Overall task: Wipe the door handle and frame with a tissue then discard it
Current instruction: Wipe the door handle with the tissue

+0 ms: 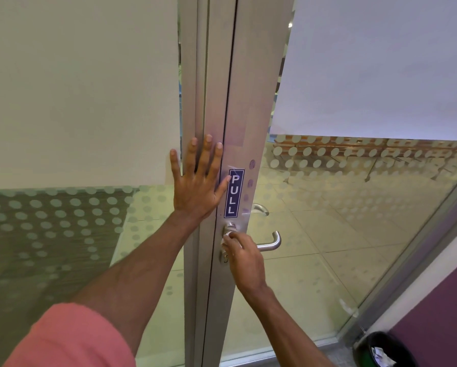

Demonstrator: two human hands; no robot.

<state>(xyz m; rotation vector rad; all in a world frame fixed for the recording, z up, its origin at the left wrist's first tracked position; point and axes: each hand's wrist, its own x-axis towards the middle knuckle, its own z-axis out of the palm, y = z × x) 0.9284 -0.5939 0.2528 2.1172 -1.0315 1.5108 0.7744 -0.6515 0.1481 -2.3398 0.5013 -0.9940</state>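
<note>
Head view. Left hand (197, 181) flat and spread, fingers up, palm pressed on the aluminium door frame (193, 102) just left of the blue PULL sticker (234, 193); it holds nothing and looks to be bracing the door. Right hand (244, 256) closed around a crumpled white tissue (226, 241), pressed to the base of the door handle (268, 243) where it meets the lock plate. Only a sliver of tissue shows past the fingers.

Handle lever runs level, long axis left to right, free end bent back toward the glass, lying right of the right hand. That hand is the nearer 1; the likely wipe runs rightward along the lever. Frame not yet wiped, by my reading.

Black bin (375, 349) low right on the floor, paper scraps inside, well apart from both hands.
</note>
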